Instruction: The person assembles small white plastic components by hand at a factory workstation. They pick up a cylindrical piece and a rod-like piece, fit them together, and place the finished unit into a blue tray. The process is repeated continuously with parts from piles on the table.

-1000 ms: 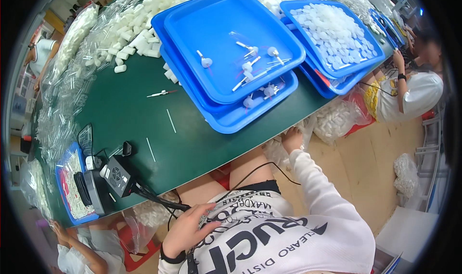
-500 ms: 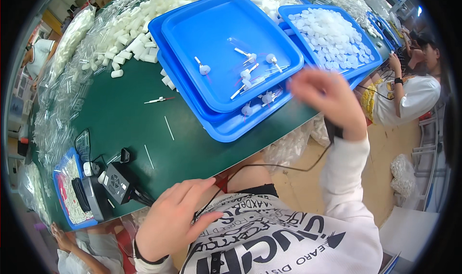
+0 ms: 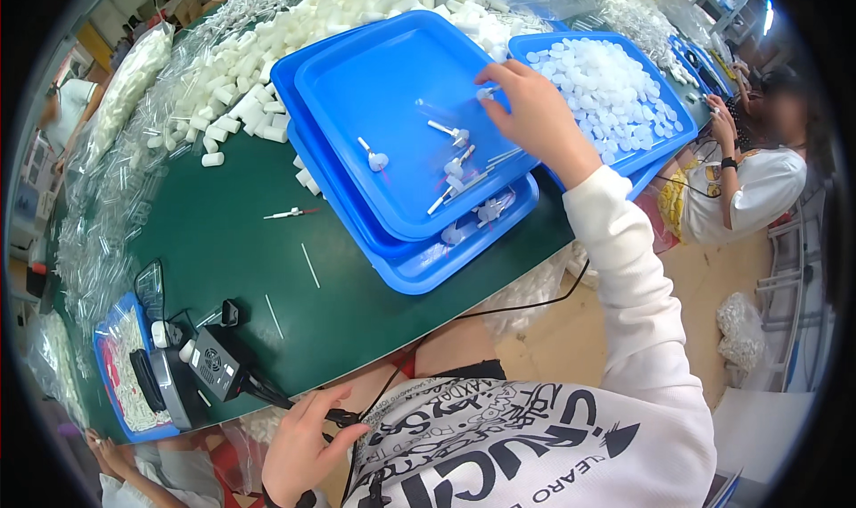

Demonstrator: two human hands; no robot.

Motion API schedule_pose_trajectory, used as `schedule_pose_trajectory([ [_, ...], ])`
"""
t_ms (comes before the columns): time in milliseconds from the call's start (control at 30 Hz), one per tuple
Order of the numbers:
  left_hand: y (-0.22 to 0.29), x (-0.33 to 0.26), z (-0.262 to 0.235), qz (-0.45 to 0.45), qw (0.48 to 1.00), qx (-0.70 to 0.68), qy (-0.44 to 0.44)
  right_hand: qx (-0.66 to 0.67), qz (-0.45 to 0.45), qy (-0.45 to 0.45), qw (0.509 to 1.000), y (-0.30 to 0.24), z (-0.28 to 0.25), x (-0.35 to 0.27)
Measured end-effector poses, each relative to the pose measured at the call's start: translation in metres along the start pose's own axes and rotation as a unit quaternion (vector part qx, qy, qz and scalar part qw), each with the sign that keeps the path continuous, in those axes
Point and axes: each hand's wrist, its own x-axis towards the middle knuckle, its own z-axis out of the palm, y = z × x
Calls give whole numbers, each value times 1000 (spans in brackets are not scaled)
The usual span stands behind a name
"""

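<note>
Over the upper blue tray (image 3: pixel 392 80), my right hand (image 3: pixel 539 120) pinches a small white piece (image 3: pixel 487 92) between thumb and fingertips. It looks like the other tray pieces, translucent white discs with thin stems, though my fingers partly cover it. Several such pieces lie on the tray, among them a disc with a white stem (image 3: pixel 377 161) on the left. Thin clear tubes are beside the group at the lower right. My left hand (image 3: pixel 303 450) hangs at the table's front edge by my shirt, fingers apart, holding nothing, close to black cables (image 3: pixel 343 416).
Under the top tray are more blue trays (image 3: pixel 419 280). To the right, a blue tray holds white discs (image 3: pixel 615 89). White cylinders (image 3: pixel 241 93) are heaped behind. A black boxy device (image 3: pixel 217 361) stands at the left front; a co-worker (image 3: pixel 758 182) sits at the right.
My right hand has moved left and up from the tray's right corner to above the tray, now with a small white piece. My left hand has drawn down slightly.
</note>
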Motion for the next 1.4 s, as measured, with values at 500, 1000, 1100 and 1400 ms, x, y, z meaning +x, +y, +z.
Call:
schedule_pose_trajectory([
  [500,0,14,6,11,999,-6,42,109,22,-269,957,-20,-20,-8],
  [1000,2,1,19,9,999,-35,20,170,230,36,958,11,-39,-17],
  [1100,3,3,21,4,1000,-28,7,181,170,-39,968,10,-40,-17],
  [1400,-6,-1,26,15,1000,-15,17,168,18,-291,942,-14,-30,-12],
])
